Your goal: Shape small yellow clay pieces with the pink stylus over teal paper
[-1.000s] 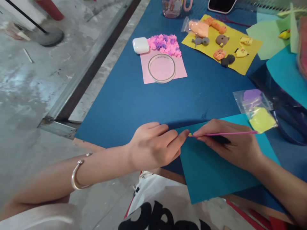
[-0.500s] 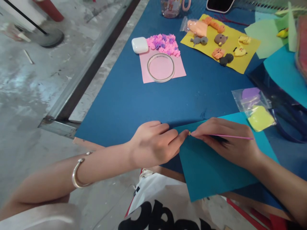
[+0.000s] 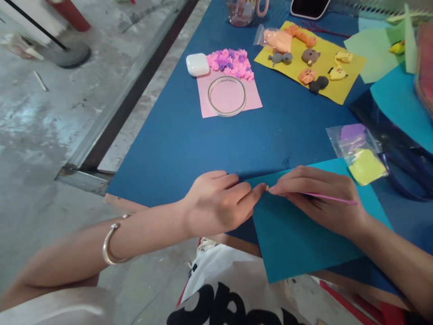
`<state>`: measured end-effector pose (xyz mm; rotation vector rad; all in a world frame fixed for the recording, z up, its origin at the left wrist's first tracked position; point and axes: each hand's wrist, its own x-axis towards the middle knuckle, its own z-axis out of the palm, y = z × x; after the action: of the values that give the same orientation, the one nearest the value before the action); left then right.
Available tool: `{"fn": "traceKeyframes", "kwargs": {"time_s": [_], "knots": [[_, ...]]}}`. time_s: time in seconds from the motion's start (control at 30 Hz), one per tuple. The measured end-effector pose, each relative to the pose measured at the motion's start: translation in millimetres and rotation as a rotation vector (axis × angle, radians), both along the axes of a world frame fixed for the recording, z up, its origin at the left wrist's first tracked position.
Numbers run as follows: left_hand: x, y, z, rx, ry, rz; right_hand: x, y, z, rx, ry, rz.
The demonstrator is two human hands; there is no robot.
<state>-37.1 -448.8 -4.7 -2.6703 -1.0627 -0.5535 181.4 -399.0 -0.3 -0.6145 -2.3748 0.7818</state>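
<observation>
My left hand [image 3: 225, 201] is closed, its fingertips pinching a tiny yellow piece [image 3: 267, 188] above the left part of a teal sheet of paper [image 3: 301, 243]. From the other side, my right hand [image 3: 314, 196] grips a thin pink stick [image 3: 333, 198], its front end hidden by the fingers and meeting the yellow piece. Whether that piece is clay I cannot make out. Beyond my right hand, a clear bag with purple clay [image 3: 352, 132] and yellow-green clay [image 3: 367, 167] overlaps the sheet's far corner.
Small clay animal figures sit on a yellow sheet [image 3: 334, 92]. A pink sheet [image 3: 207, 106] bears a tape ring [image 3: 244, 97], pink and purple clay bits [image 3: 233, 63] and a white case [image 3: 197, 64]. A mug [image 3: 241, 11] and phone [image 3: 309, 6] stand behind. The table's left edge borders the floor.
The pink stick's rear end has dipped slightly as it tilts in my right hand. My left hand holds still.
</observation>
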Motion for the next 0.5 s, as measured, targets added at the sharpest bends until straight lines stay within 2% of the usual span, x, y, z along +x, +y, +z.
{"fn": "traceKeyframes", "kwargs": {"time_s": [0.23,0.5], "knots": [[-0.7,0.5,0.3,0.016,-0.009,-0.016,3.3,2.7,0.2,-0.105,0.023,-0.007],[-0.5,0.6,-0.4,0.018,-0.01,-0.015,5.9,3.8,-1.4,-0.107,-0.008,0.018]]}}
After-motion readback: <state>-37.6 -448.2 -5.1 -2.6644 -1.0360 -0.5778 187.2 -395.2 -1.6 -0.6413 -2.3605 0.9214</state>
